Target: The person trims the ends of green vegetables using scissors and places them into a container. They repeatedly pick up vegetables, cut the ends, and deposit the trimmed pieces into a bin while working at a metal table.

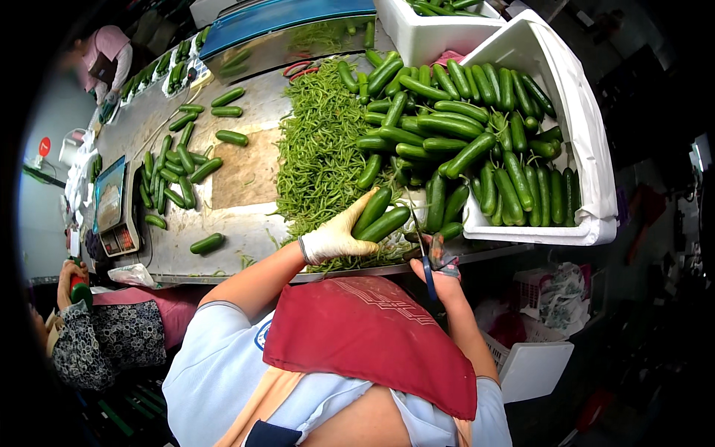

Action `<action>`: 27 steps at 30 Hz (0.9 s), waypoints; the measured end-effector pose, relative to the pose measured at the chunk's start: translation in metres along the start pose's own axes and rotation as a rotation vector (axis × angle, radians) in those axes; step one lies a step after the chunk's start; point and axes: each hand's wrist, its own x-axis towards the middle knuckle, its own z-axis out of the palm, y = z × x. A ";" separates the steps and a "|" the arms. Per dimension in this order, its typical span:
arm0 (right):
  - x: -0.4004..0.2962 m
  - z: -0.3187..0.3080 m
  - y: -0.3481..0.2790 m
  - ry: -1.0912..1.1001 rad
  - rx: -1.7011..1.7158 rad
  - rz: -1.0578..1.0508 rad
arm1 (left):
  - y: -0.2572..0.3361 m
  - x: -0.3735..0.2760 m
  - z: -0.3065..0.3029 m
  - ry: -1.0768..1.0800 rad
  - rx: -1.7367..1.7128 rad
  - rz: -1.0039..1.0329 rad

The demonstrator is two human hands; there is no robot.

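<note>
Gripped in my gloved left hand [338,230] are two green cucumbers [384,222], side by side above the table's near edge. My right hand [438,264], partly covered by a worn glove, holds blue-handled scissors [428,274] with the blades pointing up, just right of those cucumbers. Whether the blades are apart is hard to tell. Behind both hands lies a heap of cut green stems [318,145]. A large pile of cucumbers [441,125] spills from a tipped white foam box [597,184] at the right.
Loose cucumbers [179,162] lie on the metal table [251,223] at the left, near a scale [120,207]. Red-handled scissors [301,71] rest behind the stems. Two co-workers stand at the left, one far [111,50], one near [111,341]. Another foam box [435,33] stands behind.
</note>
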 end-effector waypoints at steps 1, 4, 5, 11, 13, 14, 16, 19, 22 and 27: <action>0.001 0.001 -0.005 -0.017 0.022 0.019 | 0.002 -0.003 -0.003 -0.017 0.035 -0.001; 0.003 -0.001 -0.030 -0.086 0.039 0.137 | 0.006 -0.011 -0.011 -0.060 0.077 -0.016; 0.001 0.002 -0.028 -0.065 0.017 0.123 | 0.005 -0.014 -0.014 -0.062 0.122 0.004; 0.010 0.018 -0.021 -0.185 -0.268 0.032 | 0.013 -0.035 -0.033 -0.180 0.270 -0.039; 0.016 0.022 -0.029 -0.261 -0.263 0.123 | 0.013 -0.039 -0.038 -0.226 0.310 -0.078; 0.018 0.025 -0.033 -0.266 -0.253 0.137 | 0.013 -0.041 -0.041 -0.251 0.313 -0.102; 0.017 0.034 -0.033 -0.241 -0.318 0.110 | 0.012 -0.046 -0.046 -0.222 0.433 -0.024; 0.013 0.054 -0.010 -0.214 -0.671 0.025 | 0.005 -0.059 -0.066 -0.166 0.390 0.084; -0.004 0.065 0.006 -0.097 -0.584 0.038 | 0.004 -0.082 -0.109 0.030 -0.079 0.046; -0.021 0.037 -0.008 0.361 -0.159 0.258 | -0.016 -0.138 -0.218 0.835 0.633 0.013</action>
